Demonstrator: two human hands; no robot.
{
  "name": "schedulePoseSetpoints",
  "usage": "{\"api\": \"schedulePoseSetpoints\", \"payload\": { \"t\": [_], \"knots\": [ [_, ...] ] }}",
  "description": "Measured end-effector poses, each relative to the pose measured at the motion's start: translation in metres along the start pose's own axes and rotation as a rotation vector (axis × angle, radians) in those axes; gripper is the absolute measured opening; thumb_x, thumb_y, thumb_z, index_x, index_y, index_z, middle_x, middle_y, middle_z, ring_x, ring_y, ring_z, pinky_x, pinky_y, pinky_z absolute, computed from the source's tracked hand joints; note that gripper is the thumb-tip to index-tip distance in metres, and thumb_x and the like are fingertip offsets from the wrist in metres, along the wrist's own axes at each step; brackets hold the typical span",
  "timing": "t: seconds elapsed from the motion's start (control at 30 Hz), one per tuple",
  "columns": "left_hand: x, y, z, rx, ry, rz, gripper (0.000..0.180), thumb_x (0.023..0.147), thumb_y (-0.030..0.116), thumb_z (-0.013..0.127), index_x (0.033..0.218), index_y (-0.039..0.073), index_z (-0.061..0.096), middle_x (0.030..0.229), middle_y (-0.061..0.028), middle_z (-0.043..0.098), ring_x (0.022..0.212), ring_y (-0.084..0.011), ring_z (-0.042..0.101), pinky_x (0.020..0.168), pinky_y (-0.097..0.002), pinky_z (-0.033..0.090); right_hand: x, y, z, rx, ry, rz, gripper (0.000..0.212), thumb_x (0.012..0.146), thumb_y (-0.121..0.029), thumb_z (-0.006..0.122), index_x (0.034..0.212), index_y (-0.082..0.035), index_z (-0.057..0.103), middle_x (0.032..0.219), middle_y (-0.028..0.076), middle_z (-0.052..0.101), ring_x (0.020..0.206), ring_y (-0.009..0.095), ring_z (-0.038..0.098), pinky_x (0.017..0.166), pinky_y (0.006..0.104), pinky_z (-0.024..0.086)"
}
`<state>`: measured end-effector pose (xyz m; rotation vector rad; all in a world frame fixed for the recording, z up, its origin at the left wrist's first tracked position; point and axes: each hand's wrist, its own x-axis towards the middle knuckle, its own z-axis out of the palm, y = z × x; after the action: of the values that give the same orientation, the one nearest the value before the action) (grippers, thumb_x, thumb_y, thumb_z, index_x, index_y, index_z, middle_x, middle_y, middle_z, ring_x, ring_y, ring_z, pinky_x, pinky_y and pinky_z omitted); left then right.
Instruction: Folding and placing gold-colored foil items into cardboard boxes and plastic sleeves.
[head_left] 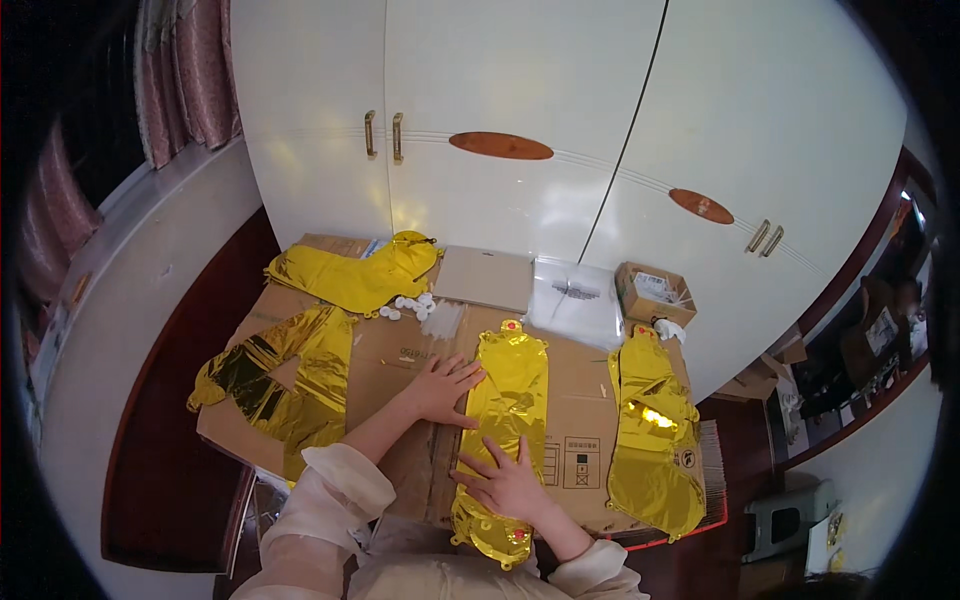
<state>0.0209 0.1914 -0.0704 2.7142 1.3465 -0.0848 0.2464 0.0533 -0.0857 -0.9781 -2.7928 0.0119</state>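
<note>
A flat, deflated gold foil balloon (513,385) lies lengthwise before me, with small round tabs and a red spot at each end. My left hand (445,390) rests open beside its left edge, fingertips touching the foil. Lower down, my right hand (503,484) lies on the foil with its fingers spread. Another gold foil balloon (655,440) is spread out on the right. To the left are a crumpled gold foil balloon (315,365) with a gap in its middle and, beyond it, a further gold foil piece (350,280).
Flattened cardboard (390,350) covers the work surface. Toward the back sit small white pieces (405,307), a grey-brown flat panel (485,276), a clear plastic bag (575,300) and a small cardboard box (640,306). White cabinets (500,60) rise behind; a grey stool (790,525) stands right.
</note>
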Motion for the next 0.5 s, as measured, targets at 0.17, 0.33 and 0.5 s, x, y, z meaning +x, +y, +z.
{"api": "schedulePoseSetpoints", "payload": {
  "t": [0.17, 0.33, 0.5],
  "knots": [
    [0.008, -0.007, 0.001, -0.008, 0.02, 0.013, 0.11, 0.072, 0.081, 0.056, 0.153, 0.014, 0.023, 0.159, -0.0085, 0.023, 0.146, -0.0358, 0.018, 0.117, -0.0569, 0.013, 0.002, 0.001, -0.003, -0.008, -0.067, 0.004, 0.043, 0.096, -0.044, 0.047, 0.138, -0.041, 0.05, 0.152, -0.01, 0.039, 0.142, 0.032, 0.03, 0.101, 0.0805, 0.013],
    [0.021, -0.016, -0.001, 0.009, -0.006, -0.013, 0.112, 0.071, 0.081, 0.057, 0.153, 0.013, 0.023, 0.159, -0.0079, 0.023, 0.146, -0.0377, 0.018, 0.117, -0.0568, 0.012, 0.001, -0.001, -0.005, -0.02, -0.082, 0.011, 0.043, 0.096, -0.045, 0.045, 0.14, -0.042, 0.048, 0.153, -0.01, 0.036, 0.142, 0.032, 0.029, 0.101, 0.0803, 0.013],
    [0.036, -0.031, -0.004, -0.003, -0.033, -0.041, 0.114, 0.068, 0.085, 0.055, 0.153, 0.014, 0.026, 0.16, -0.0041, 0.022, 0.147, -0.0359, 0.016, 0.117, -0.0565, 0.01, 0.002, -0.002, -0.011, -0.037, -0.111, 0.003, 0.043, 0.097, -0.046, 0.045, 0.14, -0.043, 0.047, 0.154, -0.01, 0.035, 0.142, 0.032, 0.029, 0.102, 0.0801, 0.013]
  ]
}}
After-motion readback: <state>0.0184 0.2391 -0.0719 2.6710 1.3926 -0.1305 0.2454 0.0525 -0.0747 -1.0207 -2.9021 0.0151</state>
